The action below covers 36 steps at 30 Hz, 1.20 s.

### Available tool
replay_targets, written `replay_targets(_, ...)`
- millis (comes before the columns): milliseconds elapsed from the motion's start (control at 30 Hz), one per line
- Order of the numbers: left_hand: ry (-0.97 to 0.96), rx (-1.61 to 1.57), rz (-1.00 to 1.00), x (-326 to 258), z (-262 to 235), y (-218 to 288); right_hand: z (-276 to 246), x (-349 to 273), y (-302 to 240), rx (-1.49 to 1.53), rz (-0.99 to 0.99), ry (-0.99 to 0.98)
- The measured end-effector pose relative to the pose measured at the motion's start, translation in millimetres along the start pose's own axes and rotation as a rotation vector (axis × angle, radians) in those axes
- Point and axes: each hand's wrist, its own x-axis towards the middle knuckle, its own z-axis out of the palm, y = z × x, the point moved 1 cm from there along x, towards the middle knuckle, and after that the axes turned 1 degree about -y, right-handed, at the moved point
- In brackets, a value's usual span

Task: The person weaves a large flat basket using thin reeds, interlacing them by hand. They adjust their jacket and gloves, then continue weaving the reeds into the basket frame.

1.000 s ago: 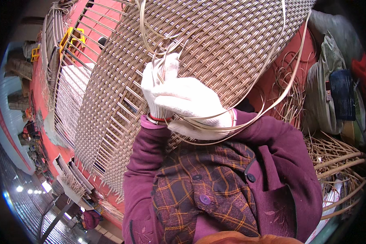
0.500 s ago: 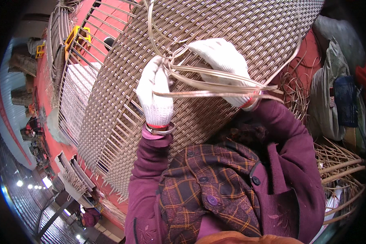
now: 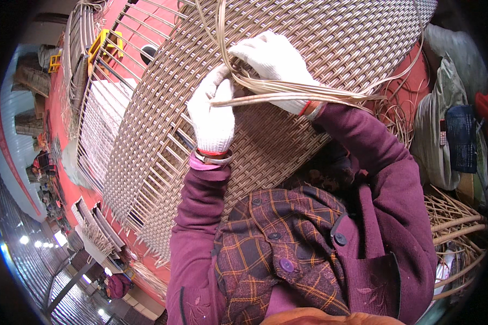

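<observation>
A large woven wicker panel (image 3: 162, 97) of brown-beige strands lies tilted in front of me, its weave dense except for a gap of bare rods. Over it runs a bundle of flat wicker strands (image 3: 303, 89), looping up between my hands and trailing off to the right past my wrist. My left hand (image 3: 214, 111), in a white knit glove, is closed on the strands near their bend. The gloved right hand (image 3: 274, 57) curls over the same bundle from the far side, its fingertips close to the left ones. Some fingertips are hidden by the strands.
Bare rods (image 3: 141, 27) stick out at the panel's far left, near a yellow plastic stool (image 3: 106, 46) on the red floor. To the right lie tangled loose strands (image 3: 396, 111) and draped grey cloth (image 3: 439, 124). A wicker frame (image 3: 455, 233) stands at the lower right.
My right hand has moved up and left, nearer to the left hand. The loose loop of strands has drawn together into a tighter bundle between them.
</observation>
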Motion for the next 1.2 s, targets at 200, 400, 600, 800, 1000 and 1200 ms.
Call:
replay_targets(200, 0.029, 0.073, 0.064, 1.0, 2.0, 0.5, 15.1, 2.2, 4.8, -0.052, 0.02, 0.002)
replay_targets(400, -0.053, 0.257, 0.143, 11.1, 3.0, 2.9, 10.6, -4.8, 3.9, 0.046, 0.034, 0.085)
replay_targets(600, -0.098, 0.312, 0.259, 9.8, 0.6, -2.1, 14.2, -3.8, 1.3, -0.017, 0.039, 0.067)
replay_targets(800, -0.182, 0.49, 0.339, 4.6, -3.3, 1.4, 14.8, -5.9, 0.0, -0.104, 0.008, 0.044)
replay_targets(1000, -0.252, 0.775, 0.564, 2.9, -5.4, 6.3, 13.6, -3.6, -1.3, -0.072, -0.025, 0.062)
replay_targets(1200, 0.002, 0.063, 0.201, -8.6, -13.2, 4.5, 9.3, 1.6, 0.6, -0.064, -0.042, -0.053)
